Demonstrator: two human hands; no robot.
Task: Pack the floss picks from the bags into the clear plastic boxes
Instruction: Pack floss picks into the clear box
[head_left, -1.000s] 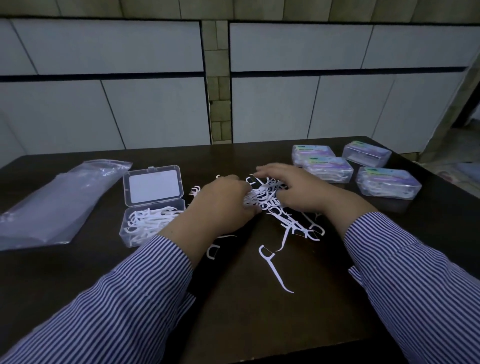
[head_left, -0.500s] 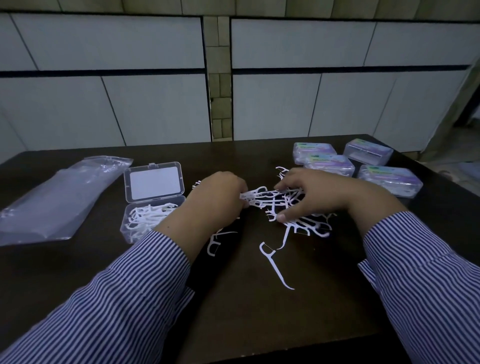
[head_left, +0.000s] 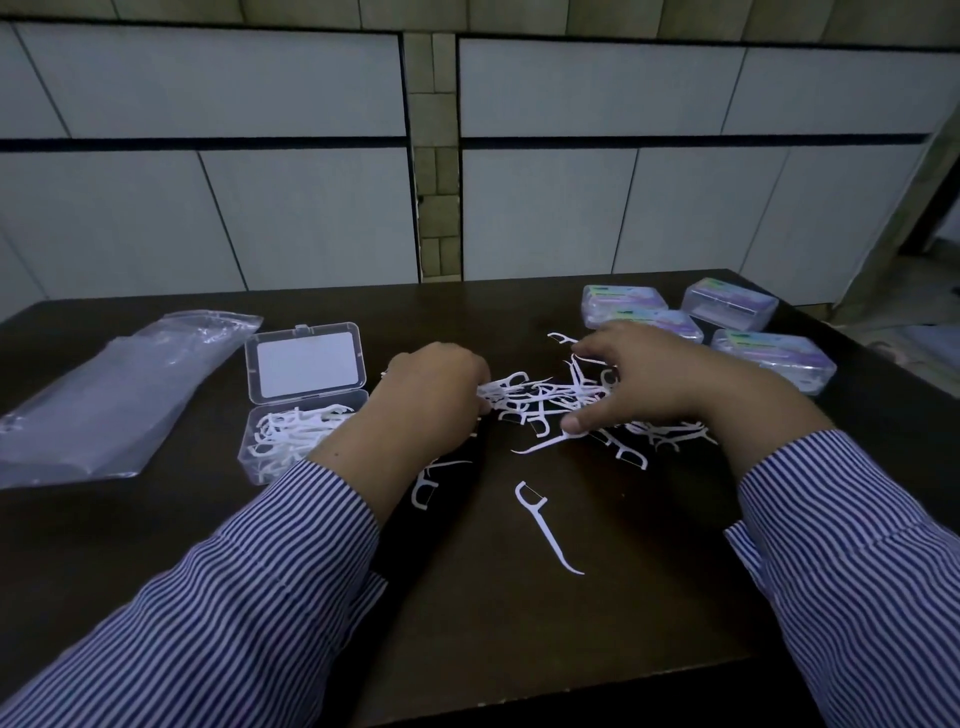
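A heap of white floss picks (head_left: 558, 402) lies on the dark table (head_left: 467, 649) between my hands. My left hand (head_left: 431, 400) is closed on a bunch of picks at the heap's left end. My right hand (head_left: 660, 384) rests over the heap's right side with fingers spread, thumb touching a pick. An open clear plastic box (head_left: 304, 415), lid up, sits left of my left hand and holds several picks. One single pick (head_left: 545, 525) lies alone nearer to me. A clear plastic bag (head_left: 114, 395) lies flat at the far left.
Several shut clear boxes with coloured labels (head_left: 774, 358) stand at the back right, just beyond my right hand. More loose picks (head_left: 423, 491) lie under my left wrist. The table's right edge runs close to those boxes; a tiled wall stands behind.
Both hands have drawn slightly apart; the left holds a bunch of picks pulled leftward, the right has opened and shifted right over the heap.
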